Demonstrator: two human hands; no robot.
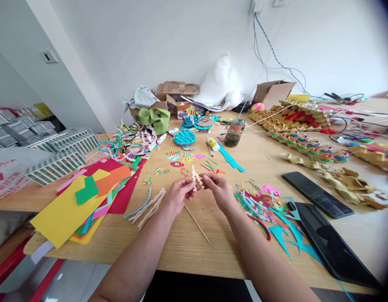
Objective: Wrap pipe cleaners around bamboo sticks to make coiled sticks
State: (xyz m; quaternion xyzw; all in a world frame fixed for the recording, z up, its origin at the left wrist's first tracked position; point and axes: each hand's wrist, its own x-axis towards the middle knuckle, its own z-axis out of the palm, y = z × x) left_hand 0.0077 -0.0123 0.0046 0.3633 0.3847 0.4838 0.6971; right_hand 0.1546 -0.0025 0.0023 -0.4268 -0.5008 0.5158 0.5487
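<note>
Above the wooden table (181, 256), both hands pinch a cream, coiled pipe cleaner (194, 173); whether it is one bent piece or two, I cannot tell. My left hand (179, 195) is closed on its lower left part. The thumb and fingertips of my right hand (219, 189) meet its slanting right part. Beneath the hands lies a thin wooden stick (197, 224). Left of my left forearm are blue and cream pipe cleaners (148, 207). Several paper fish (176, 164) lie beyond the hands, with small paper dots (158, 170) and narrow paper strips (214, 167) nearby.
Coloured sheets (64, 214) cover the left side. Paper scraps (260, 201), red-handled scissors (263, 228), a phone (316, 193) and a black tablet (332, 243) lie right. Farther back are a glue bottle (213, 144), a glass jar (234, 134) and egg cartons (276, 117).
</note>
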